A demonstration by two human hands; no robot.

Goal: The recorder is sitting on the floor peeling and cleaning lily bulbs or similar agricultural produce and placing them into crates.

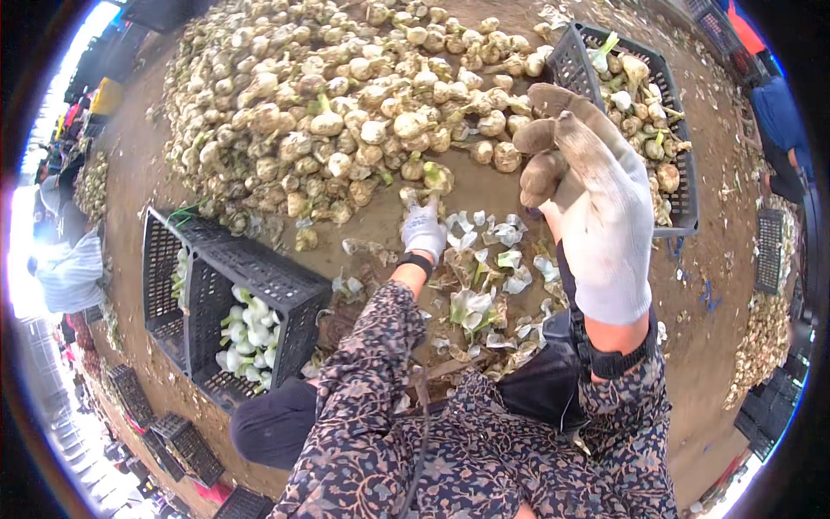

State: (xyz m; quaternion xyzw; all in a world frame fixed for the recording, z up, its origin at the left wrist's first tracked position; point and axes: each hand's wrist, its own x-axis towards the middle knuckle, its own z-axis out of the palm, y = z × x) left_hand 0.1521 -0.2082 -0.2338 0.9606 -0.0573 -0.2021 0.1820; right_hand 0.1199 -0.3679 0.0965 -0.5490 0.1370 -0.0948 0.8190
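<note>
My left hand (424, 233), in a white glove, reaches forward to the near edge of a big heap of garlic bulbs (294, 130). Its fingers stretch toward a greenish garlic bulb (438, 178) and are at or touching it. Raised at the right and close to the camera is my right hand (601, 208), in a white glove with soiled brown fingertips. Its fingers curl inward, and what they hold, if anything, is hidden. Peeled-off garlic skins (475, 307) litter the ground between my arms.
At my left, a black plastic crate (298, 298) holds cleaned white bulbs (251, 337). Another black crate (683, 173), with untrimmed garlic, stands beyond my right hand. A person in a striped top (69, 268) is at far left; one in blue (778, 112) at far right.
</note>
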